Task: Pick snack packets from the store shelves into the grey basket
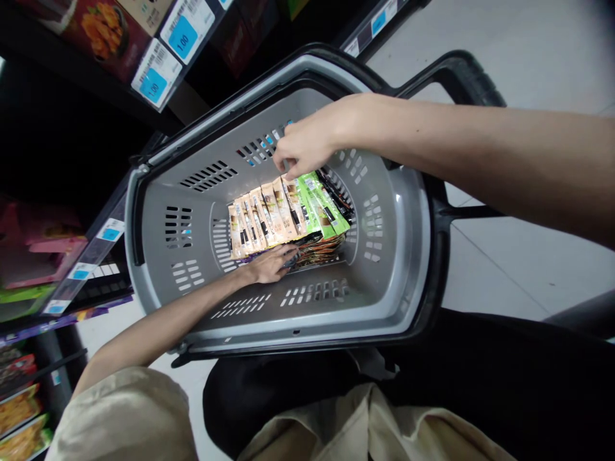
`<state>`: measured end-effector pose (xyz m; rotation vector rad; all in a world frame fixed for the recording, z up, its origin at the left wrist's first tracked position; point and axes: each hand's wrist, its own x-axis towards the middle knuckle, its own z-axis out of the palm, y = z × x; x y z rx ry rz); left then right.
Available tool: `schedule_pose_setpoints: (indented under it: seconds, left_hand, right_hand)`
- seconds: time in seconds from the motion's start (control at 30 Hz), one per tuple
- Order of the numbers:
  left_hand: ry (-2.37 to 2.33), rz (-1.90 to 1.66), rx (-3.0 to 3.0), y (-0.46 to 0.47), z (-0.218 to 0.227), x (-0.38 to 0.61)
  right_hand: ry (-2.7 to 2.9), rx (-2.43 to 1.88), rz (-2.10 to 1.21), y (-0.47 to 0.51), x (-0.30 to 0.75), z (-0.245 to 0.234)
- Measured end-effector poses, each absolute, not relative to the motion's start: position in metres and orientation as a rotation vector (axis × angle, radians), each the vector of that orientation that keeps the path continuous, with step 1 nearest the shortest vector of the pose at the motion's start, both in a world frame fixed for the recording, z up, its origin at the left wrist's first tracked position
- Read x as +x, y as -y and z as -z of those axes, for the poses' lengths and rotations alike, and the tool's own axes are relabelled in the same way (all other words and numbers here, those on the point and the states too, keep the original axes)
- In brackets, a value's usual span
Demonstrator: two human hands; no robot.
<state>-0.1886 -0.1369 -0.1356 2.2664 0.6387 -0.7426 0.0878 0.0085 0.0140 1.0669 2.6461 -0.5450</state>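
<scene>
A grey plastic shopping basket (pixel 394 256) sits in front of me with a row of flat snack packets standing in its bottom. Tan packets (pixel 262 221) fill the left of the row and green packets (pixel 323 206) the right, with darker packets (pixel 319 248) beneath. My left hand (pixel 271 264) reaches down into the basket, fingers curled against the lower edge of the packets. My right hand (pixel 305 144) comes in from the right and pinches the top edge of a packet in the middle of the row.
Dark store shelves (pixel 86 262) with blue price tags (pixel 182 35) run along the left and top. Boxed goods and bagged snacks (pixel 24 410) lie on them. The basket's black handle (pixel 461 73) arches at the top right over pale floor tiles. My knees show below.
</scene>
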Motion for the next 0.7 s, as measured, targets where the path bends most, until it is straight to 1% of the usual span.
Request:
schedule_pose_setpoints:
  seconds: [0.17,0.33,0.47,0.57,0.7]
  left_hand:
    - [-0.632,0.704,2.266,0.134,0.137,-0.189]
    - [-0.599,0.498,2.287,0.12,0.129,-0.184]
    - [-0.55,0.485,2.278,0.108,0.121,-0.18]
    - [-0.579,0.49,2.253,0.1,0.107,-0.174]
    - [-0.623,0.349,2.185,0.085,0.067,-0.161]
  right_hand:
    - [-2.725,0.991,0.557,-0.014,0.09,-0.006]
    - [-2.663,0.994,0.542,-0.009,0.09,-0.015]
    - [-2.588,1.025,0.554,-0.006,0.088,-0.021]
    - [-2.606,1.022,0.569,-0.007,0.087,-0.019]
    - [-2.717,1.008,0.602,-0.01,0.086,-0.008]
